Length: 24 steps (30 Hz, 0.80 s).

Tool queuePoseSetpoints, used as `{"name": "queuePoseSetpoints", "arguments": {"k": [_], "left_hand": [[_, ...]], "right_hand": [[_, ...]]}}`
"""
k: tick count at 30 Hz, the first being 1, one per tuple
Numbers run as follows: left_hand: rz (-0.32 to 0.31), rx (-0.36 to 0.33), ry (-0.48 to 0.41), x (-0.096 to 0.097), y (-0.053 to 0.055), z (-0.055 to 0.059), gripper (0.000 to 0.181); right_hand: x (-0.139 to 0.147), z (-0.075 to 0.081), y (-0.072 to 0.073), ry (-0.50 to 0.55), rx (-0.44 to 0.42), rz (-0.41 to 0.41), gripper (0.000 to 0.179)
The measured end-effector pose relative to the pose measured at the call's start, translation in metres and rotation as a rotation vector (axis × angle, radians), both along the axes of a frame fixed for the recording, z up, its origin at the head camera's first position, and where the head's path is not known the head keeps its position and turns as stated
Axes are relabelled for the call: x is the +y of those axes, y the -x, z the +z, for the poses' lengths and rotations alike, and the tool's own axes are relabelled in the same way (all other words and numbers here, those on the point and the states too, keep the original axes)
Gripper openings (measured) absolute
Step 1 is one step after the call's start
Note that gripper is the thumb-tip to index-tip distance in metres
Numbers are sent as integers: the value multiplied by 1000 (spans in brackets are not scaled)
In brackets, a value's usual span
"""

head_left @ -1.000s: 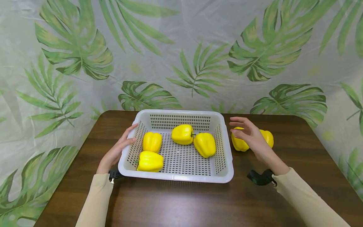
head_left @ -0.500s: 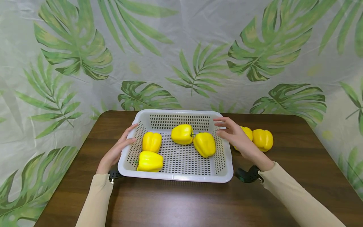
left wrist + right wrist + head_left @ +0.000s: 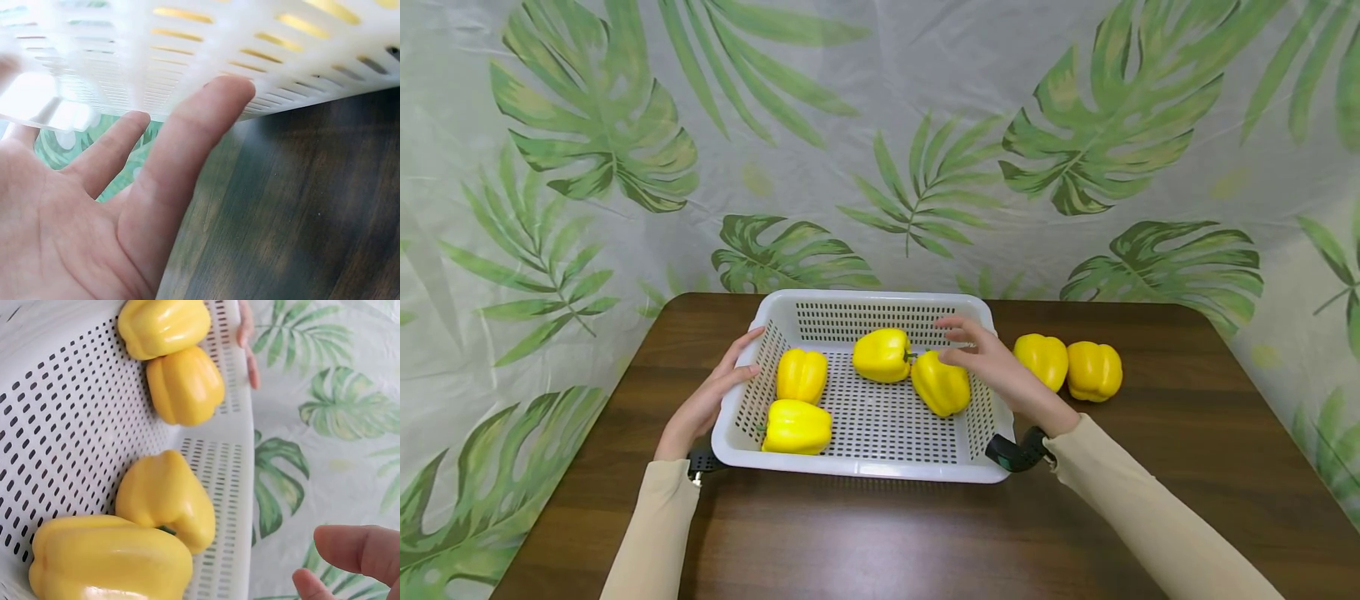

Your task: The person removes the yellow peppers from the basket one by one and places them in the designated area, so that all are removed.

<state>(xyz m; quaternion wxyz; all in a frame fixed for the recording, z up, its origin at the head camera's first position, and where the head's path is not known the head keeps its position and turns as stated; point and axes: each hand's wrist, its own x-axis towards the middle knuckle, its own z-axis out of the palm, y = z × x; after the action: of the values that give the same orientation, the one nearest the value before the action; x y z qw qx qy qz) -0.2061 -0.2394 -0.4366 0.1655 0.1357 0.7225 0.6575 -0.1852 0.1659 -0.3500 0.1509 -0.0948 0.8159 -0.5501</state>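
A white perforated plastic basket (image 3: pixel 857 469) stands on the table with several yellow bell peppers inside. Two of them, an upper pepper (image 3: pixel 802 376) and a lower pepper (image 3: pixel 797 427), lie along its left side. Toward the right are a rear pepper (image 3: pixel 882 356) and a right pepper (image 3: pixel 942 387). My left hand (image 3: pixel 711 396) rests against the basket's left outer wall; the left wrist view shows its extended fingers (image 3: pixel 187 144) touching that wall. My right hand (image 3: pixel 992 367) hovers over the basket's right rim, fingers loosely bent and holding nothing, overlapping the right pepper.
Two more yellow peppers, a nearer one (image 3: pixel 1041 362) and a farther-right one (image 3: pixel 1094 371), sit side by side on the dark wooden table (image 3: pixel 865 542) right of the basket. A leaf-patterned cloth (image 3: pixel 925 92) hangs behind the table.
My right hand has moved left, from over the loose peppers on the table to above the right side of the basket. My left hand and the basket have stayed put.
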Motion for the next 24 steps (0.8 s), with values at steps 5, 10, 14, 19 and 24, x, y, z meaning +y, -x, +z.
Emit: {"name": "queuePoseSetpoints", "arguments": {"k": [5, 10, 14, 19, 24], "left_hand": [[-4, -5, -14, -1, 0, -1, 60], [-11, -10, -25, -1, 0, -1, 60], [-15, -10, -27, 0, 1, 0, 61], [-12, -9, -25, 0, 2, 0, 61], [-11, -6, -28, -1, 2, 0, 61]], "right_hand": [[-6, -7, 5, -44, -42, 12, 50], [-11, -15, 8, -95, -54, 40, 50], [-13, -19, 10, -142, -58, 55, 49], [-17, -20, 11, -212, -21, 81, 49], [-21, -21, 14, -323, 41, 125, 50]]}}
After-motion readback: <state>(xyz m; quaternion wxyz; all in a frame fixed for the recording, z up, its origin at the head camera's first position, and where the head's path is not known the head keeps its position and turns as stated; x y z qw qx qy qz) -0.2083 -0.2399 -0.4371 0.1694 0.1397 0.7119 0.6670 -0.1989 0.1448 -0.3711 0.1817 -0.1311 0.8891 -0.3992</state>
